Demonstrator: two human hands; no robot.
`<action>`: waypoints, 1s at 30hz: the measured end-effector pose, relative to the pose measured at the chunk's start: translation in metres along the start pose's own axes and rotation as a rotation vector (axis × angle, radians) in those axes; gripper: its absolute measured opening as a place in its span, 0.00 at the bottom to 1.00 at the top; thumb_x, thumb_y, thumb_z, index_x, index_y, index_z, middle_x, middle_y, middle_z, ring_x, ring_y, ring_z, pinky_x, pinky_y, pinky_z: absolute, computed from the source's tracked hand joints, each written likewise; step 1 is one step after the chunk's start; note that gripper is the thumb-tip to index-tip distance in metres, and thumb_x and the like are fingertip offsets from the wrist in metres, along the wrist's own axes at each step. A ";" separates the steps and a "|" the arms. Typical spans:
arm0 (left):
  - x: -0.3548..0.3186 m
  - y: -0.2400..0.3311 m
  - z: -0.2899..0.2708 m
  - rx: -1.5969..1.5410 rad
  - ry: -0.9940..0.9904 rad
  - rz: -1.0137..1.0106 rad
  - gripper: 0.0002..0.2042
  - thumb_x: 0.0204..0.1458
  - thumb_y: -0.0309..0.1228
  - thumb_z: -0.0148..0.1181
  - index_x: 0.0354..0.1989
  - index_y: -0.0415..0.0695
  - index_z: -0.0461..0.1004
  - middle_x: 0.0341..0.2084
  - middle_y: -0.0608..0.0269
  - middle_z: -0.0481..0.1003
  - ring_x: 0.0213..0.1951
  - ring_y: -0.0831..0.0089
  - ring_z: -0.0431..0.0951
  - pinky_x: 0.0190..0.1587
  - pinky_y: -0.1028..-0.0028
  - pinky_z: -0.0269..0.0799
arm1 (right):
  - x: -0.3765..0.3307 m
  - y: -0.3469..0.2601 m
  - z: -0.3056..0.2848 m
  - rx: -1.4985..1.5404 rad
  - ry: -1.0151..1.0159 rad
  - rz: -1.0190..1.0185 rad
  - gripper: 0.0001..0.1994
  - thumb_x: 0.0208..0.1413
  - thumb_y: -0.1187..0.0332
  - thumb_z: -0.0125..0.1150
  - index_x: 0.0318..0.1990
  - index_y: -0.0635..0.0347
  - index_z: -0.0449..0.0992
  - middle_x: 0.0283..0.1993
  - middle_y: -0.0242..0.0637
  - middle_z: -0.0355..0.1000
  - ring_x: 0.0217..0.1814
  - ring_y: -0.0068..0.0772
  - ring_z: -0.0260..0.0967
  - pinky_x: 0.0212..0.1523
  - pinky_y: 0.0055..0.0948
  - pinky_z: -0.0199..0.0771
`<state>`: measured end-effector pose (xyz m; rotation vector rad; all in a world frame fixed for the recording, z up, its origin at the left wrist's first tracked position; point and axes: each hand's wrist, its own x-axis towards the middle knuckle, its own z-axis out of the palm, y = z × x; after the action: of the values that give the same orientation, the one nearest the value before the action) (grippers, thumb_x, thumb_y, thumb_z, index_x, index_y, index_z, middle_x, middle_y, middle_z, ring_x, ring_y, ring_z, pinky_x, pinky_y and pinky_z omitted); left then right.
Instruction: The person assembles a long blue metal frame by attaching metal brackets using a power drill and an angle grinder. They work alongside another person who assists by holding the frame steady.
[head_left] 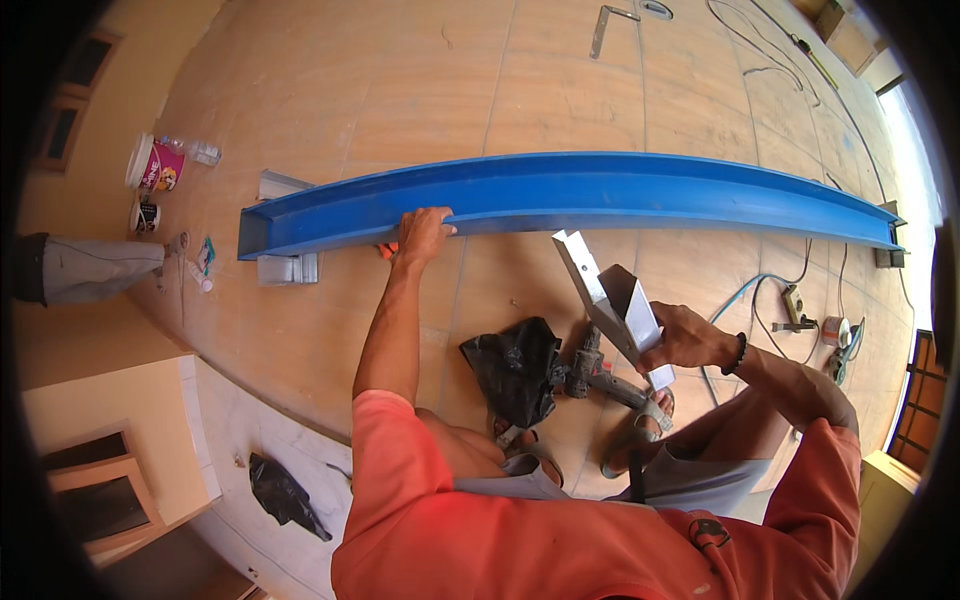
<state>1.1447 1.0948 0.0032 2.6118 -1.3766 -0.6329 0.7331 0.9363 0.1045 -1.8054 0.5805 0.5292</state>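
Observation:
A long blue steel beam (560, 195) with raised edges lies across the floor in front of me. The fingers of my left hand (426, 236) curl over its near edge, left of the middle. In my right hand (688, 338) is a silver bent sheet-metal piece (602, 300), tilted up with its far end close to the beam but apart from it. Its inner side looks dark, and my palm covers part of its near end. Between my feet and the beam lie a black plastic bag (515, 368) and a grey power drill (590, 368).
Silver metal profiles (290, 269) sit under the beam's left end. Cables (765, 280), a power strip (793, 300) and a small can (835, 331) lie at right. A metal square (600, 30) lies beyond the beam. Another person's leg (105, 268) and a bucket (155, 163) are at far left.

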 end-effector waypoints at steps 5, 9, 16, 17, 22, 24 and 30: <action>0.004 -0.006 -0.010 -0.060 0.104 0.104 0.13 0.47 0.33 0.66 0.42 0.46 0.80 0.35 0.50 0.80 0.44 0.52 0.78 0.45 0.58 0.72 | 0.018 0.000 0.011 0.009 -0.005 -0.055 0.36 0.35 0.53 0.77 0.49 0.69 0.71 0.42 0.50 0.76 0.47 0.45 0.75 0.49 0.36 0.73; 0.015 -0.005 -0.023 -0.123 0.201 0.143 0.14 0.45 0.34 0.67 0.42 0.48 0.81 0.36 0.50 0.80 0.44 0.52 0.78 0.46 0.58 0.72 | 0.034 0.004 0.029 0.053 0.058 -0.078 0.34 0.37 0.54 0.76 0.48 0.69 0.71 0.41 0.49 0.76 0.45 0.42 0.75 0.47 0.35 0.73; 0.032 -0.002 -0.044 -0.168 0.242 0.185 0.15 0.42 0.33 0.68 0.41 0.49 0.82 0.38 0.52 0.80 0.45 0.53 0.78 0.47 0.60 0.73 | 0.061 -0.030 0.052 0.080 0.166 -0.099 0.33 0.37 0.55 0.76 0.46 0.69 0.71 0.39 0.47 0.76 0.42 0.38 0.74 0.43 0.33 0.73; 0.033 0.001 -0.047 -0.167 0.256 0.186 0.15 0.41 0.33 0.68 0.41 0.50 0.82 0.38 0.53 0.80 0.45 0.53 0.78 0.48 0.60 0.73 | 0.065 -0.033 0.056 0.083 0.179 -0.085 0.33 0.36 0.55 0.76 0.46 0.69 0.71 0.39 0.47 0.76 0.42 0.38 0.74 0.43 0.34 0.73; 0.035 0.009 -0.061 -0.144 0.332 0.179 0.15 0.41 0.33 0.69 0.40 0.50 0.82 0.37 0.53 0.80 0.44 0.54 0.79 0.48 0.60 0.72 | 0.078 -0.044 0.086 -0.047 0.273 -0.009 0.39 0.34 0.55 0.77 0.51 0.71 0.67 0.42 0.54 0.76 0.46 0.49 0.76 0.47 0.37 0.75; 0.034 0.012 -0.066 -0.133 0.368 0.200 0.15 0.41 0.33 0.68 0.40 0.50 0.82 0.36 0.53 0.80 0.43 0.55 0.79 0.48 0.61 0.72 | 0.080 -0.044 0.091 -0.025 0.307 -0.023 0.40 0.33 0.55 0.77 0.51 0.72 0.66 0.41 0.55 0.76 0.45 0.50 0.76 0.47 0.37 0.75; 0.021 0.033 -0.099 -0.128 0.432 0.253 0.13 0.43 0.31 0.67 0.39 0.48 0.82 0.33 0.53 0.81 0.42 0.57 0.78 0.47 0.62 0.68 | 0.074 -0.052 0.095 -0.073 0.392 -0.057 0.40 0.33 0.56 0.77 0.51 0.72 0.65 0.40 0.55 0.76 0.44 0.51 0.76 0.45 0.38 0.75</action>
<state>1.1708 1.0505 0.0959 2.2440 -1.4297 -0.1069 0.8170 1.0314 0.0700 -2.0044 0.7798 0.1565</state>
